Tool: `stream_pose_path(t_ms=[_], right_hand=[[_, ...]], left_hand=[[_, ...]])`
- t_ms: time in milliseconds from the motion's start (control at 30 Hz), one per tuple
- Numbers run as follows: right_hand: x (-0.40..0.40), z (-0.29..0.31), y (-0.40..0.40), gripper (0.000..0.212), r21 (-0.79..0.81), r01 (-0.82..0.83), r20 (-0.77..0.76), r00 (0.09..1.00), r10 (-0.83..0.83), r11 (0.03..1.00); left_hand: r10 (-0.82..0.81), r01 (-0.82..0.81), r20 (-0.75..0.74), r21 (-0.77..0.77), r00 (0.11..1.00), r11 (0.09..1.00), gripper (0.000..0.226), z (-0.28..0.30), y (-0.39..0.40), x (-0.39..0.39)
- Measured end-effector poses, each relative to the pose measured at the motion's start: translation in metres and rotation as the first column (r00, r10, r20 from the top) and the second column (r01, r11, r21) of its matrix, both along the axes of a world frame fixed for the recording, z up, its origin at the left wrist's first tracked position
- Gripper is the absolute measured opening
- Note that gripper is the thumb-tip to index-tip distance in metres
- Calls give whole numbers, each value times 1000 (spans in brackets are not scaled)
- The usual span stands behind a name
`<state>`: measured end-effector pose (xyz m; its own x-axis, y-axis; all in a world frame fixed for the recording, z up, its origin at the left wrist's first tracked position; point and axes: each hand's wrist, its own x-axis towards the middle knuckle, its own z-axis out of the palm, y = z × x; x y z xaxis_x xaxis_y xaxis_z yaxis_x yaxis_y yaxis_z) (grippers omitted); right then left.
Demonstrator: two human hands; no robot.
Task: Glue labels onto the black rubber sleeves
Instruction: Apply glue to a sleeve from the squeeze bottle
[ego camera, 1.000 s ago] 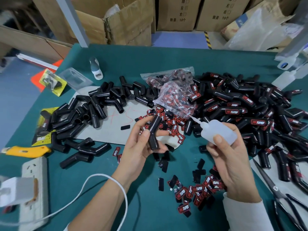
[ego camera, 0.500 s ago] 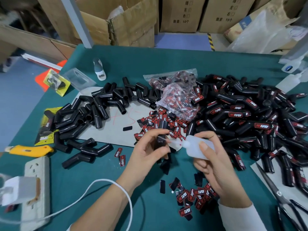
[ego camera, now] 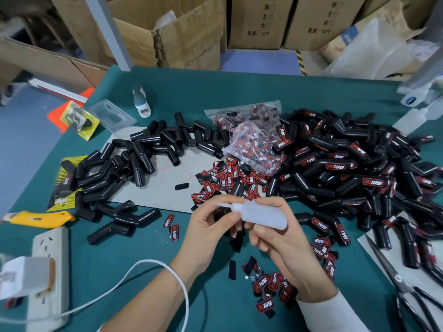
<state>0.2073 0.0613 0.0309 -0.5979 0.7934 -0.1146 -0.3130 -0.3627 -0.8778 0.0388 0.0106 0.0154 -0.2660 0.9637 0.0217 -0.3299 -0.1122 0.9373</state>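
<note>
My left hand (ego camera: 206, 224) grips a black rubber sleeve (ego camera: 236, 189) whose upper end shows above the fingers; the rest is hidden by both hands. My right hand (ego camera: 275, 238) holds a white glue bottle (ego camera: 261, 213) lying sideways, its nozzle pointing left at the sleeve. Plain black sleeves (ego camera: 143, 159) lie heaped on the left. Sleeves with red labels (ego camera: 347, 168) pile up on the right. Loose red and black labels (ego camera: 227, 176) spread just beyond my hands, more labels (ego camera: 266, 283) lie near my right wrist, and a clear bag of labels (ego camera: 251, 140) sits behind.
A yellow utility knife (ego camera: 40, 218) and a white power strip (ego camera: 48, 271) with a cable lie at the left. Scissors (ego camera: 407, 288) rest at the right edge. A small white bottle (ego camera: 141, 101) stands at the back. Cardboard boxes (ego camera: 187, 32) line the far side.
My right hand swung the glue bottle down and left, so its nozzle now meets the sleeve. My left hand lowered the sleeve toward me.
</note>
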Motion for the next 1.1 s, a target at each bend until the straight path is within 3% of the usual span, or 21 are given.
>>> stream_pose_path(t_ms=[67,200,333,467,633,800,1100], right_hand=[[-3,0,1,50,25,103,21,994,-104,994],[4,2,6,35,40,256,-33,966,-255,966],[17,8,14,47,-17,389,-98,916,-389,921],[29,14,20,21,40,493,-81,868,-489,869],[31,21,17,36,153,502,-35,863,-503,851],[32,18,11,29,327,434,73,874,-480,840],[28,18,5,30,424,440,125,837,-533,792]], left_hand=[[-38,39,24,-23,999,999,28,-1,0,1],[-75,78,88,-26,993,997,38,-2,2,-4],[-60,67,153,-41,986,997,42,-1,3,-9],[-77,87,203,-41,976,995,43,2,4,-11],[-107,116,248,-22,963,993,49,6,6,-15],[-67,73,156,-33,986,997,49,3,5,-17],[-101,100,51,4,994,995,48,-1,3,-15]])
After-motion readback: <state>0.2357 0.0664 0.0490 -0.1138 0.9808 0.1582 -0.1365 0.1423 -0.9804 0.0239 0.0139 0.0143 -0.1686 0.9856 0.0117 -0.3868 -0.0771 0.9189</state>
